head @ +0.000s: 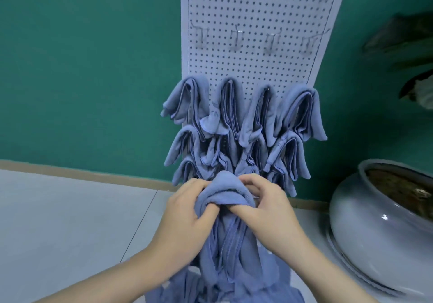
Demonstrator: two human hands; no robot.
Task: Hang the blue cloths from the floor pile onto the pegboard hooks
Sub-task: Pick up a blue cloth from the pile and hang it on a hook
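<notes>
Probably a room in a home or small staged indoor corner, exact kind unclear. Teal painted wall [82, 68] with tan baseboard [93, 176] above pale tiled floor [70, 220]. White pegboard [253, 21] leaning upright against that wall, fitted with metal hooks [236, 36]. Round grey ceramic planter [375, 227] with soil at right, houseplant leaves [403, 37] above.

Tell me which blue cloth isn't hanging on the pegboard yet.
The blue cloth bunched between the left hand and right hand; the others already hang folded over the pegboard hooks.
</notes>
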